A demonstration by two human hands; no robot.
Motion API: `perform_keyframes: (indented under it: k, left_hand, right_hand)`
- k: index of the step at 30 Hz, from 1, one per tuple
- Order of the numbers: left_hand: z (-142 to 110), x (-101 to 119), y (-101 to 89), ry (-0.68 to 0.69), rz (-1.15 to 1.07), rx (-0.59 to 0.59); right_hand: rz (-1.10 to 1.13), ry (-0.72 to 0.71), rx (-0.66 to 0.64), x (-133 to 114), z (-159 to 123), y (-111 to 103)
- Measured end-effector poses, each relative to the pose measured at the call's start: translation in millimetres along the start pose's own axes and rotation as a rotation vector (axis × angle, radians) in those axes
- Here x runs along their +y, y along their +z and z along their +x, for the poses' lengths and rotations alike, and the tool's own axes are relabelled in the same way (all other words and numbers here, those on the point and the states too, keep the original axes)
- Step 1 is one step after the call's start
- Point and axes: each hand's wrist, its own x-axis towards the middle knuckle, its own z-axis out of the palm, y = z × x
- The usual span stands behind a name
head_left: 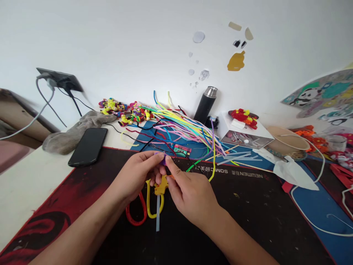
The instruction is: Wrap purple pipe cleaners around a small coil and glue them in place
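Note:
My left hand (143,169) is closed, with thumb and fingers pinching a small purple piece (164,159), perhaps pipe cleaner. My right hand (190,187) meets it from the other side, the index fingertip pressed against the purple piece and the other fingers curled. Most of that piece is hidden by the fingertips. Beneath the hands lies a yellow glue gun (160,188), partly covered, with a translucent glue stick (158,217) pointing towards me. Beside it on the dark mat are a red looped handle (137,221) and a yellow looped handle (149,209); what they belong to is hidden.
Many coloured pipe cleaners (184,129) are heaped behind my hands, near small colourful figures (132,114). A black flask (206,105), a white drawer box (242,132) and loose glue sticks (239,157) stand or lie to the right. A phone (88,147) lies left.

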Motion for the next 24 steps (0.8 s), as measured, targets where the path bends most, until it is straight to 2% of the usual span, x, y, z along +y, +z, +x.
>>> perform_keyframes:
  k: [24]
  left_hand:
    - [-0.1, 0.4, -0.6, 0.004, 0.017, -0.003]
  right_hand:
    - [-0.004, 0.001, -0.006, -0.8, -0.1, -0.2]
